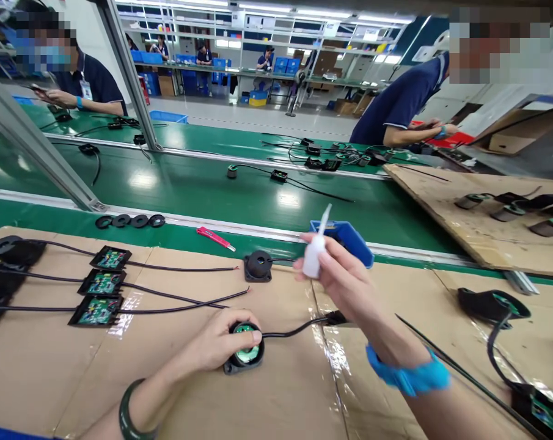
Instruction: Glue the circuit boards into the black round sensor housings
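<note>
My left hand (233,335) is closed on a round black housing (244,366) lying on the cardboard, its thumb over the green circuit board inside. A black cable (294,333) runs from the housing to the right, passing behind my right forearm. Raised above the cardboard, my right hand (340,269) grips a small white squeeze bottle (313,256) with its thin nozzle pointing up. Just behind that hand is a blue bin (361,244), partly hidden by it. Another black housing (258,266) sits beyond my left hand, face down.
Open black cases with circuit boards (102,282) and cables lie at left. A red utility knife (216,238) and several black rings (139,221) rest near the metal rail. Behind it runs a green conveyor (189,183). More wired parts (494,305) are at right. Two people work across the line.
</note>
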Motion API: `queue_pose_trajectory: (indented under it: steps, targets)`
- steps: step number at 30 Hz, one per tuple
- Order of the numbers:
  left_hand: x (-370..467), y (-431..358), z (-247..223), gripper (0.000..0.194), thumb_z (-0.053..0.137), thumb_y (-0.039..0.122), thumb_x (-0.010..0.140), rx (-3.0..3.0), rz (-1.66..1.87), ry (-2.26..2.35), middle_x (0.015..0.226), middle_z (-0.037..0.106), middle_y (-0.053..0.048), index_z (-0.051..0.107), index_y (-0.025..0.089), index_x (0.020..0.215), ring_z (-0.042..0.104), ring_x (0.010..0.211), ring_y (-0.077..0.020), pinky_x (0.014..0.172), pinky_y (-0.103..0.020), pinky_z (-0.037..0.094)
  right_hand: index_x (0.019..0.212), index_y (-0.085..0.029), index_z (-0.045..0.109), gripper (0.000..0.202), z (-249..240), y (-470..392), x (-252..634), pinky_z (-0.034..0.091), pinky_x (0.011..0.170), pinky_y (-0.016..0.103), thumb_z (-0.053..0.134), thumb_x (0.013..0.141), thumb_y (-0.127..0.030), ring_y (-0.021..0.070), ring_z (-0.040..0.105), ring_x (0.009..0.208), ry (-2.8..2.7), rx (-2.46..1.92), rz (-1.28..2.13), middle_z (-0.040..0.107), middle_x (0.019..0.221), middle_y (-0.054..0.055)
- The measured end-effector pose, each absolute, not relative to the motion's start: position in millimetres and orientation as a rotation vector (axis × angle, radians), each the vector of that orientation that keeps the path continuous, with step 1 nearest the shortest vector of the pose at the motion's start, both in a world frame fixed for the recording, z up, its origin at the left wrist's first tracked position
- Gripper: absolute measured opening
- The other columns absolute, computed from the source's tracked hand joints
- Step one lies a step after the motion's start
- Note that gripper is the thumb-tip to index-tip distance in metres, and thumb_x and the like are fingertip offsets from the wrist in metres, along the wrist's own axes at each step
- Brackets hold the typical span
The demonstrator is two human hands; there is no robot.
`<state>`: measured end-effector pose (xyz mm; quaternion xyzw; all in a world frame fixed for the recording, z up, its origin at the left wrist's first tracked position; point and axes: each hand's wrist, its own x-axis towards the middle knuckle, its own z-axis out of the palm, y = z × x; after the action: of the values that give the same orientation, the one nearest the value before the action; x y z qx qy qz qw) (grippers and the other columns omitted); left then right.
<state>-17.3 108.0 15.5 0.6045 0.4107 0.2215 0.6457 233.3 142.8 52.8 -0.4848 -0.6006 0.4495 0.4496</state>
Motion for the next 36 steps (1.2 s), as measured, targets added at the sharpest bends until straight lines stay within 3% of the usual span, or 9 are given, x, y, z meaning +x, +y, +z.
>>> queue_pose_trajectory:
  steps: [4,7,9,12,15,19,23,28,36]
  targets:
    - [-12.4,101.8,12.0,0.025,0.064,0.042,0.079,1.468,0.561,0.963,0.079,0.062,-0.005,0.069,0.018,0.073,0.056,0.08,-0.021,0.074,-0.029,0.043,0.122,-0.028,0.064,0.039,36.2,70.0,223.6,0.042,0.043,0.022,0.064,0.089,-0.049,0.0149,0.056,0.065,-1.057,-0.997,1.477,0.063,0.088,0.006]
    - [-12.6,98.2,15.4,0.029,0.065,0.046,0.082,1.578,0.588,0.907,0.09,0.066,-0.007,0.07,0.018,0.085,0.06,0.089,-0.0237,0.083,-0.032,0.044,0.11,-0.028,0.068,0.035,16.0,37.7,215.5,0.034,0.043,0.017,0.074,0.082,-0.049,0.0088,0.045,0.057,-0.818,-0.993,1.528,0.062,0.083,0.004]
    - [-14.9,96.5,19.4,0.037,0.075,0.047,0.075,1.619,0.569,0.829,0.1,0.066,-0.008,0.069,0.018,0.097,0.061,0.097,-0.0256,0.089,-0.034,0.045,0.099,-0.028,0.068,0.031,7.0,25.5,212.4,0.032,0.044,0.014,0.079,0.077,-0.046,0.006,0.039,0.055,-0.673,-0.996,1.513,0.06,0.079,0.001]
    - [-18.2,94.1,23.9,0.054,0.086,0.031,0.063,1.655,0.529,0.76,0.117,0.063,-0.009,0.066,0.019,0.112,0.058,0.113,-0.0281,0.098,-0.035,0.044,0.088,-0.025,0.069,0.029,2.5,15.1,212.1,0.028,0.04,0.012,0.086,0.07,-0.04,0.0037,0.028,0.051,-0.498,-0.998,1.466,0.057,0.078,0.0]
    - [-18.0,91.8,23.5,0.06,0.088,0.019,0.059,1.693,0.523,0.77,0.127,0.06,-0.009,0.065,0.021,0.115,0.055,0.121,-0.0284,0.102,-0.034,0.043,0.087,-0.022,0.072,0.03,3.6,8.8,215.2,0.028,0.039,0.011,0.089,0.065,-0.033,0.0019,0.023,0.05,-0.371,-1.0,1.453,0.061,0.085,0.002]
    - [-13.9,90.0,19.2,0.059,0.094,0.03,0.054,1.681,0.543,0.805,0.118,0.065,-0.006,0.069,0.022,0.107,0.06,0.111,-0.0272,0.095,-0.034,0.046,0.088,-0.022,0.073,0.034,4.0,3.9,217.5,0.031,0.041,0.011,0.091,0.06,-0.028,0.0015,0.027,0.05,-0.269,-0.963,1.434,0.064,0.086,0.004]
    - [-12.0,90.3,19.2,0.057,0.095,0.039,0.053,1.675,0.528,0.849,0.102,0.07,-0.003,0.07,0.023,0.102,0.063,0.098,-0.0249,0.089,-0.035,0.046,0.088,-0.022,0.073,0.033,3.5,3.0,213.8,0.025,0.037,0.01,0.09,0.062,-0.032,-0.0007,0.015,0.046,-0.271,-0.933,1.4,0.062,0.082,0.001]
    - [-14.6,91.3,25.6,0.055,0.094,0.045,0.053,1.737,0.405,0.909,0.098,0.073,0.0,0.071,0.025,0.099,0.063,0.099,-0.0258,0.091,-0.036,0.045,0.089,-0.021,0.072,0.029,12.5,4.3,207.3,0.026,0.033,0.009,0.081,0.074,-0.044,0.0025,0.027,0.047,-0.373,-1.002,1.302,0.054,0.075,0.0]
    - [-18.4,90.0,31.9,0.058,0.091,0.049,0.059,1.871,0.206,0.938,0.107,0.066,0.0,0.068,0.031,0.109,0.061,0.102,-0.0258,0.087,-0.035,0.046,0.1,-0.024,0.065,0.011,23.4,-11.4,205.3,0.046,0.044,0.017,0.063,0.091,-0.03,0.008,0.052,0.056,-0.966,-1.257,1.067,0.06,0.091,0.005]
